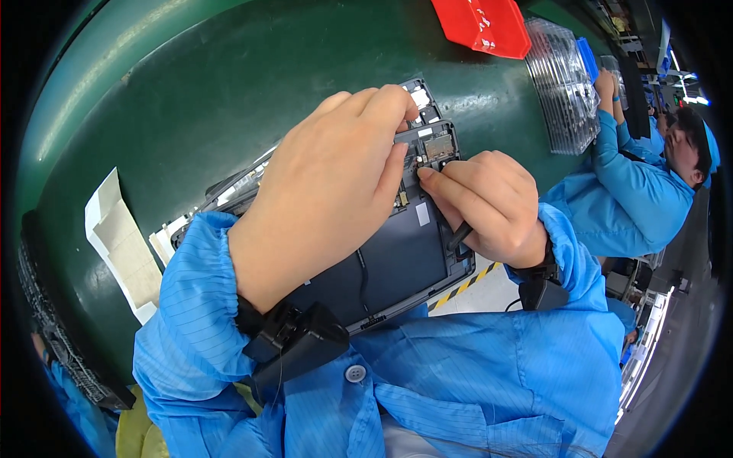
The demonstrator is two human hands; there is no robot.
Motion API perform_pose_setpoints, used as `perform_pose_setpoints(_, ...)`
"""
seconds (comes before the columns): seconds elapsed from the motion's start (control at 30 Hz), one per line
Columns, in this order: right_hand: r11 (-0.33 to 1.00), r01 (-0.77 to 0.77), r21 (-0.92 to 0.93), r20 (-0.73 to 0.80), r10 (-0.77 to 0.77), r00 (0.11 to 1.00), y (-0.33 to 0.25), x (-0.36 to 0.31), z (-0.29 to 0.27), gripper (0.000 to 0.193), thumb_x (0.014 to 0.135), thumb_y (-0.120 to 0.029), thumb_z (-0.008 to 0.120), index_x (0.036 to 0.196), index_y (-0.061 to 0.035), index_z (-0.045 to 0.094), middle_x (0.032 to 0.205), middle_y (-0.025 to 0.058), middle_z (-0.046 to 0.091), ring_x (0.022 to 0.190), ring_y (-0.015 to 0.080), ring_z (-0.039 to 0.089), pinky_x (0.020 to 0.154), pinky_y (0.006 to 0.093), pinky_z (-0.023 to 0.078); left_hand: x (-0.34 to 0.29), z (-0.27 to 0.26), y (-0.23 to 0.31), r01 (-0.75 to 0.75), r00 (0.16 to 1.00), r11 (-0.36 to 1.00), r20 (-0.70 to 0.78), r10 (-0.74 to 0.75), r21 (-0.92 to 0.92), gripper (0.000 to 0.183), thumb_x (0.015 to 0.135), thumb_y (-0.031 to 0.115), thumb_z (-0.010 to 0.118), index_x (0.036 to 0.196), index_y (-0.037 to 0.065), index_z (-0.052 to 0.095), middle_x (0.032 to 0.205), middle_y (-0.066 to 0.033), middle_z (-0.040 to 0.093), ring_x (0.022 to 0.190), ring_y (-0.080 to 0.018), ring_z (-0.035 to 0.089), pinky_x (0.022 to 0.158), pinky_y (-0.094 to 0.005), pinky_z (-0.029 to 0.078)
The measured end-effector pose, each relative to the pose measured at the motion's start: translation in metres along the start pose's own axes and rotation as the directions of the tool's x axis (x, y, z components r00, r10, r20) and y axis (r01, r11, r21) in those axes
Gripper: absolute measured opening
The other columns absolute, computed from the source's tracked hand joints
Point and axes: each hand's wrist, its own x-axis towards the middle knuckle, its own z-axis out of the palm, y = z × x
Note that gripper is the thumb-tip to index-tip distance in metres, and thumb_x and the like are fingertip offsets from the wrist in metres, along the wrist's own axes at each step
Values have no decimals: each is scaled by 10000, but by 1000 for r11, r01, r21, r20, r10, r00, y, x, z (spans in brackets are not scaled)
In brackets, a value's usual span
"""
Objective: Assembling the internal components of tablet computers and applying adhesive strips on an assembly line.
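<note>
An opened dark tablet (408, 248) lies before me, showing a large flat black panel, a black cable and small boards at its upper end. My left hand (328, 172) is over its upper left part, fingertips pinched together at the top edge; what they hold is hidden. Close by, my right hand (492, 202) is closed around a black stick-like tool (460, 235), its thumb and finger at the tablet's upper right components. Beyond the top edge, part of another dark device (422, 98) with exposed inner parts sticks out. More dark housings (229, 187) lie under my left wrist.
The green table (191, 91) carries an opened white carton (126, 244) at left, a red bin (485, 27) at the far side and stacked clear plastic trays (561, 88). A person in blue (634, 187) works at right. A black rack-like strip (65, 328) runs along the left edge.
</note>
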Motion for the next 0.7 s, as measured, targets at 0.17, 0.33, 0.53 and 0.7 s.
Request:
perform_pose_setpoints(0.17, 998, 13, -68, 94, -7, 996, -1, 5, -5, 402, 672, -144, 703, 1027, 44, 713, 897, 76, 612, 688, 201, 569, 554, 301, 453, 0, 0, 1, 16, 1000, 1000, 19, -16, 15, 229, 897, 21, 620, 1124, 29, 587, 1033, -145, 679, 979, -317, 648, 839, -408, 509)
perform_pose_setpoints(0.33, 990, -73, -121, 277, 105, 955, -21, 7, -22, 436, 776, -238, 723, 1119, 30, 704, 894, 50, 531, 762, 187, 543, 584, 288, 444, -1, 1, -2, -13, 1000, 999, 11, 12, 35, 219, 906, 32, 606, 1125, 39, 595, 1014, -152, 680, 976, -339, 638, 824, -416, 506)
perform_pose_setpoints(0.53, 953, -30, -303, 461, 174, 870, -37, 24, -37, 475, 797, -275, 720, 1171, 18, 700, 881, 21, 505, 837, 177, 516, 610, 293, 405, 0, 4, -2, 17, 999, 999, 30, -18, 43, 210, 906, 31, 601, 1115, 48, 602, 980, -149, 668, 956, -341, 627, 797, -420, 497)
perform_pose_setpoints(0.7, 989, 23, -143, 590, 66, 804, -27, 41, -37, 348, 816, -191, 759, 1097, 10, 725, 913, 44, 571, 775, 189, 556, 598, 321, 429, -1, -2, -1, 27, 998, 998, 47, -29, 53, 222, 912, 32, 603, 1134, 35, 612, 990, -169, 656, 960, -351, 630, 815, -410, 500)
